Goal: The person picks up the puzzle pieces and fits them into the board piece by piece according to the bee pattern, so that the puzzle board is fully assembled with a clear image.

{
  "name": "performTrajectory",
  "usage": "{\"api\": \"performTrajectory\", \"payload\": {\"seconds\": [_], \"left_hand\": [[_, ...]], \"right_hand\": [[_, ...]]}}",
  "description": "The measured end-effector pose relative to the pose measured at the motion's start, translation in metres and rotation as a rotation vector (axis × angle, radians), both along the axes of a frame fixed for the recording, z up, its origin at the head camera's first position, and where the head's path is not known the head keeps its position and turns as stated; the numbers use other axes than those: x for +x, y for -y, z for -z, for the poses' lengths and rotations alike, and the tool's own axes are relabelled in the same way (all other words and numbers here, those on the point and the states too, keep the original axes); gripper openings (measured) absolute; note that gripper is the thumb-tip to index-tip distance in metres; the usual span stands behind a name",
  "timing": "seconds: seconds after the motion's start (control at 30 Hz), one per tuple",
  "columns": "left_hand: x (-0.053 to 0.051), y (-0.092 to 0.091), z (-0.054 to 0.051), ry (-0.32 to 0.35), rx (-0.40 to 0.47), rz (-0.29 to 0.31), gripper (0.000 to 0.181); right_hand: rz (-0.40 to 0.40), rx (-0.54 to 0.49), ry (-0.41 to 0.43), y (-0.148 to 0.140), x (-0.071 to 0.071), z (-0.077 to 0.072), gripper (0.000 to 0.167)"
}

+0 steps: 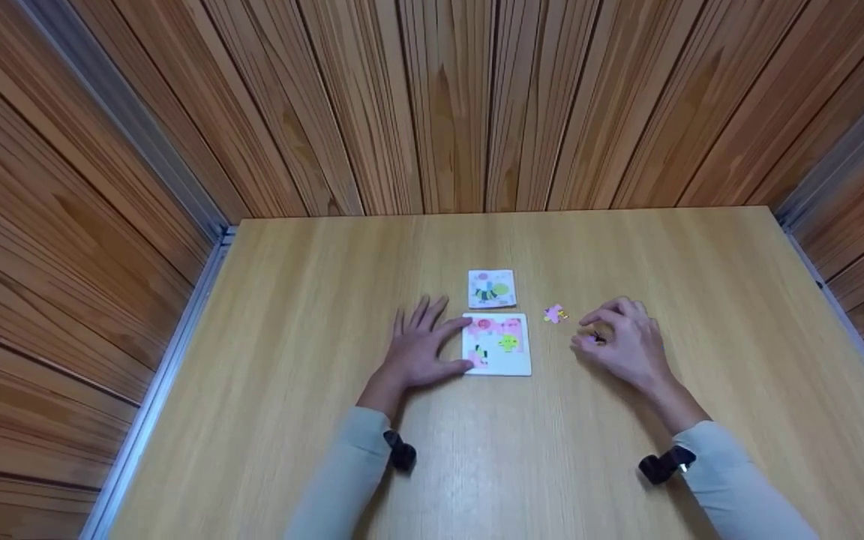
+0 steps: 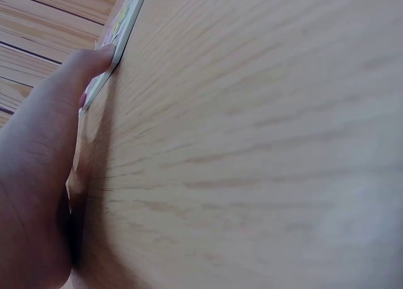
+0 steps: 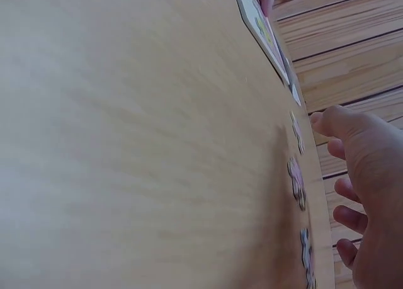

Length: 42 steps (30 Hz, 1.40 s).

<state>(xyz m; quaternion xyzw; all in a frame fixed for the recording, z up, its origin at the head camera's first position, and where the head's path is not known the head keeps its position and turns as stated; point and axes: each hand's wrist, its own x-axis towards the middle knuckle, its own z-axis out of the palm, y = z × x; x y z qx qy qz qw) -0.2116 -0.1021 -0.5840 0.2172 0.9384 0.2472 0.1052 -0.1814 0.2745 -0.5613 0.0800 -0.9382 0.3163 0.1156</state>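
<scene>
On the big wooden table [image 1: 522, 465], the left hand [image 1: 424, 352] is spread out, thumb and finger touching the left side of the white puzzle board [image 1: 505, 365], and the right hand [image 1: 631, 349] bends loosely on the right, gripping nothing. A little picture card [image 1: 491, 289] lies just past the board's far side. One pink puzzle piece [image 1: 554, 313] lies between board and right hand, with more pieces [image 3: 296, 183] beneath that hand.
</scene>
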Motion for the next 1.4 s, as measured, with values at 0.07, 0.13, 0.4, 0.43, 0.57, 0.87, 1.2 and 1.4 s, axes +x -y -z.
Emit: {"api": "performTrajectory", "payload": {"seconds": [0.07,0.13,0.4,0.43,0.57,0.87,1.2,1.4], "left_hand": [[0.0,0.0,0.001,0.001,0.002,0.001,0.083],[-0.001,0.0,0.001,0.003,0.002,0.002,0.083],[0.0,0.0,-0.001,-0.003,-0.013,0.004,0.083],[0.0,0.0,-0.001,-0.006,-0.013,0.005,0.083],[0.0,-0.001,-0.001,-0.011,-0.017,0.006,0.083],[-0.002,-0.001,0.004,-0.014,0.012,0.004,0.083],[0.0,0.0,0.001,-0.012,0.001,0.005,0.083],[0.0,0.0,0.0,-0.017,-0.005,0.001,0.082]], "right_hand": [[0.012,0.008,0.013,-0.005,0.001,-0.002,0.026],[0.02,0.012,0.026,-0.008,0.002,-0.002,0.028],[0.023,0.022,0.053,-0.006,-0.004,-0.001,0.039],[0.02,0.022,0.055,-0.004,-0.005,0.0,0.041],[0.021,0.028,0.069,0.002,-0.012,0.003,0.047],[-0.009,0.076,0.122,0.013,-0.025,0.009,0.054],[-0.036,0.147,0.199,0.016,-0.035,0.008,0.057],[-0.027,0.146,0.183,0.015,-0.033,0.008,0.049]]}}
